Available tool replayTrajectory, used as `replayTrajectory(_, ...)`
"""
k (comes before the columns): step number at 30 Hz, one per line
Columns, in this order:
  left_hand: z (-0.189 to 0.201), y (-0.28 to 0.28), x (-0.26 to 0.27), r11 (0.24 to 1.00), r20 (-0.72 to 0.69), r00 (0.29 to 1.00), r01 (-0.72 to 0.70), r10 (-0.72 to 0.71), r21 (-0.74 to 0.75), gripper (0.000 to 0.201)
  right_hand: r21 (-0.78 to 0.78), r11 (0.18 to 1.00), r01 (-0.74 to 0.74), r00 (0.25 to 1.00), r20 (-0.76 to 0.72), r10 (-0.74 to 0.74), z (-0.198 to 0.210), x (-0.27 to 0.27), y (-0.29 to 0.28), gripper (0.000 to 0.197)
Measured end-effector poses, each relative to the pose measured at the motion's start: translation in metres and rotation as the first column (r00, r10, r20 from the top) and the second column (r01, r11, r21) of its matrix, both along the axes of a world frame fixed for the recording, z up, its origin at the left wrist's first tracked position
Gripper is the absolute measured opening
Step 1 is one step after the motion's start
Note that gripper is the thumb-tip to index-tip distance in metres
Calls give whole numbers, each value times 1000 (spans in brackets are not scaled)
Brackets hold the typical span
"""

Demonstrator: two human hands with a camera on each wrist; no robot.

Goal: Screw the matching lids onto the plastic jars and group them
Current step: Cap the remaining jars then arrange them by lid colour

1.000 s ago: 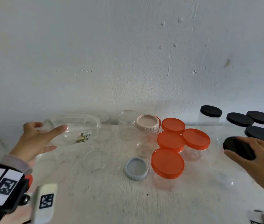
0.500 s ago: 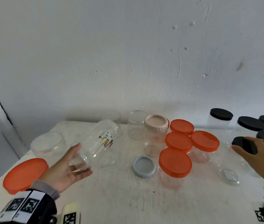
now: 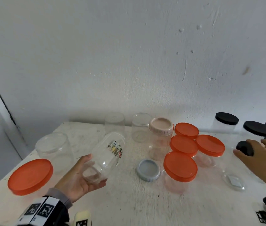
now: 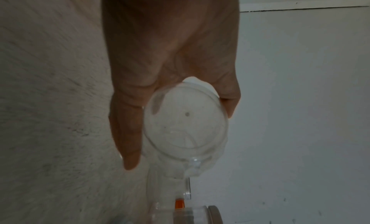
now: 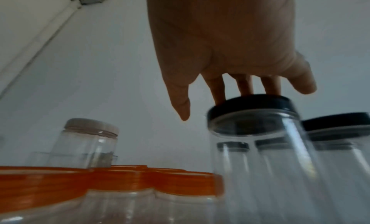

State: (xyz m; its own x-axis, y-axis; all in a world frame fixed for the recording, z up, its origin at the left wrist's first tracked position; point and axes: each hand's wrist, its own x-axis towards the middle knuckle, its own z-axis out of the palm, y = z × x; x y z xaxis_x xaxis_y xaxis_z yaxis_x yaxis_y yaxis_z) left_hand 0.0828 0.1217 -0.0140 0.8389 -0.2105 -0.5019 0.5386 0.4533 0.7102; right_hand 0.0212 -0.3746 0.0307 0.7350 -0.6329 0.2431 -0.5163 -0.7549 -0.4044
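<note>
My left hand (image 3: 93, 170) grips a clear jar with a sticker (image 3: 109, 152) by its near end. The jar is tilted away from me above the table (image 3: 129, 201). The left wrist view shows the round jar end (image 4: 186, 124) between thumb and fingers. My right hand (image 3: 243, 146) reaches over a black-lidded jar at the right. Its fingertips (image 5: 245, 89) rest on top of the black lid (image 5: 250, 107), and the thumb (image 5: 181, 107) stands apart from the rim. A loose grey-blue lid (image 3: 148, 169) and a big orange lid (image 3: 30, 176) lie on the table.
Several orange-lidded jars (image 3: 180, 166) cluster in the middle, with a pink-lidded jar (image 3: 160, 128) behind. Open clear jars stand at the back (image 3: 141, 128) and left (image 3: 54, 149). More black-lidded jars (image 3: 226, 119) stand at the right. A clear lid (image 3: 234, 181) lies near my right wrist.
My left hand has brought the stickered jar down and toward me and tilted it. My right hand stays at the black lid, its grip loosened to fingertips on top.
</note>
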Motion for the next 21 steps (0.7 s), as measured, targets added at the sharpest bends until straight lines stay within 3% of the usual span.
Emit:
replayTrajectory(5,-2,-3,-1,996,67,998,6,-1,-84,69,-124,954,-274,953,97,286,20,2,77,53)
replayTrajectory(9,-1,-6,2,996,45,999,-17,21,-86,66,-141,805,-577,793,138,593,17,8,147,45)
replayTrajectory(13,-2,-8,2,996,20,999,-25,27,-88,63,-30,639,-769,640,-12,769,1,28,197,53)
replayTrajectory(15,-3,-8,1,997,5,1000,13,-13,-81,57,71,602,-796,585,-168,794,-10,41,217,59)
replayTrajectory(18,-3,-6,-2,994,12,997,77,-76,-74,49,176,625,-760,513,-428,744,-25,58,239,62)
replayTrajectory(21,-7,-1,-2,988,30,998,67,-63,-137,52,210,683,-700,490,-555,673,-39,70,250,67)
